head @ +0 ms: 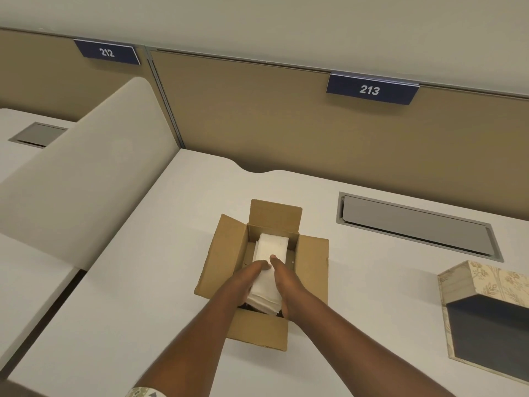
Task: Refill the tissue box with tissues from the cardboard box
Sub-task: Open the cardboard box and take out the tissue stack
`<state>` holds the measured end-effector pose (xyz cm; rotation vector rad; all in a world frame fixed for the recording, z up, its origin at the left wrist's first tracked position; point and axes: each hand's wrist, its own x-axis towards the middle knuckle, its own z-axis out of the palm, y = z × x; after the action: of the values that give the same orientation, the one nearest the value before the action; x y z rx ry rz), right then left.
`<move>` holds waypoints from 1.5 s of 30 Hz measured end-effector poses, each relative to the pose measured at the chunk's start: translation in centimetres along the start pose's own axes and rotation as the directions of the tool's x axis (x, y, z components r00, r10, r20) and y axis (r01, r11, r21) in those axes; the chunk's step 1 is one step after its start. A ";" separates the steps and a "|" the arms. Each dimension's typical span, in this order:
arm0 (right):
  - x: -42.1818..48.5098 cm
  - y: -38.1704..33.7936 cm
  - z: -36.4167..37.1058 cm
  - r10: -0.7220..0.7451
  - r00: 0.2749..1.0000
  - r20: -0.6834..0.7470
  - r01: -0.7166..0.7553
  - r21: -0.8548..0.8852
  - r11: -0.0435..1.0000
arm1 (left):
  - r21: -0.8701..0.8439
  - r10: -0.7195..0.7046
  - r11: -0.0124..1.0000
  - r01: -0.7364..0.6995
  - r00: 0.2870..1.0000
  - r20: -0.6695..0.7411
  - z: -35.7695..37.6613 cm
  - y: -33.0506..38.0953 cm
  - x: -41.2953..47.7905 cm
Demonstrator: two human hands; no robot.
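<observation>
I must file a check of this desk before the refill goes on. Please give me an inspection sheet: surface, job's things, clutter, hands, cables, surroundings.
Surface: white desk, clean, with a grey hatch set in it, shut.
Job's things: cardboard box with flaps open, a stack of white tissues inside; patterned tissue box at the right edge, open, dark inside.
Clutter: nothing seen.
Hands: left hand and right hand press on the two sides of the tissues, which are tilted at the box opening.
Cables: nothing seen.
Surroundings: tan partition with signs 212 and 213; beige divider on the left, another desk beyond it.
</observation>
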<state>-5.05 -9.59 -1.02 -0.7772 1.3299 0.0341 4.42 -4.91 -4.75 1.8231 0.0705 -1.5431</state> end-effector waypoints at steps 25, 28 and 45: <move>-1.8 -1.0 -4.1 -0.082 0.984 0.158 0.050 0.193 0.980 | 0.150 0.134 0.980 -0.128 0.991 -0.028 -0.8 2.4 -7.4; -2.7 -1.3 -5.0 -0.131 0.961 0.243 0.048 0.322 0.945 | 0.216 0.228 0.953 -0.213 0.973 -0.046 0.2 2.8 -9.5; -6.4 -0.2 -13.6 -0.556 0.749 0.361 0.142 0.732 0.666 | 0.533 0.656 0.632 -0.562 0.755 0.019 9.9 2.0 -20.0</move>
<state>-18.27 -14.27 4.26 -0.3402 0.5034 -0.4977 -8.42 -3.87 13.61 2.0701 -0.8858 -0.9348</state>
